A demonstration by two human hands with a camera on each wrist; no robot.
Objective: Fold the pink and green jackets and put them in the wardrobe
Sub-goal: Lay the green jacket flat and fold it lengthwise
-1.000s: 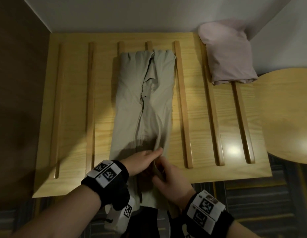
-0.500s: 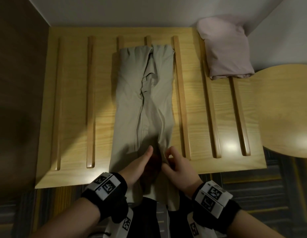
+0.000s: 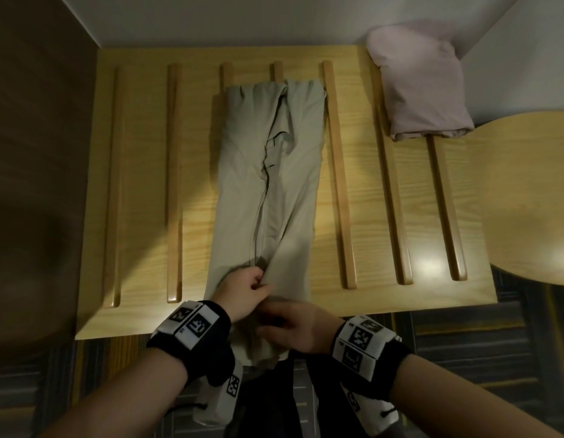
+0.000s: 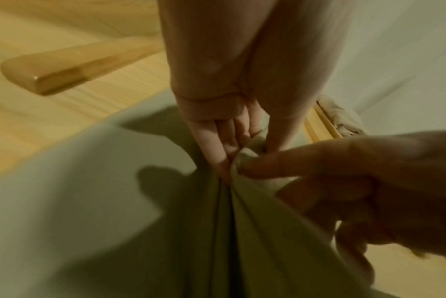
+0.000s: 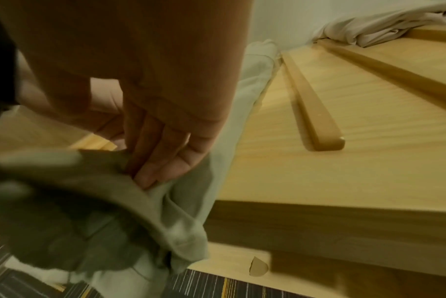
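Note:
The green jacket (image 3: pixel 274 184) lies folded into a long narrow strip down the middle of the slatted wooden bench (image 3: pixel 141 184), its near end hanging over the front edge. My left hand (image 3: pixel 258 279) pinches a bunch of its fabric at the centre seam near that edge; the left wrist view shows the left hand (image 4: pixel 234 161) with thumb and fingers closed on the cloth (image 4: pixel 89 221). My right hand (image 3: pixel 274 324) grips the hanging end just below, its fingers (image 5: pixel 160 167) tucked into a fold of the jacket (image 5: pixel 178 211). The pink jacket (image 3: pixel 422 83) sits folded at the bench's far right corner.
A white wall runs behind the bench and a dark wood panel (image 3: pixel 31 153) stands on the left. A round wooden table (image 3: pixel 533 197) adjoins the bench on the right. Raised slats (image 3: pixel 337 172) run front to back across the bench. Striped carpet (image 5: pixel 217 286) lies below.
Both hands have drawn back toward the bench's front edge. The left hand has closed on the fabric at the seam, and the right has dropped to the hanging end.

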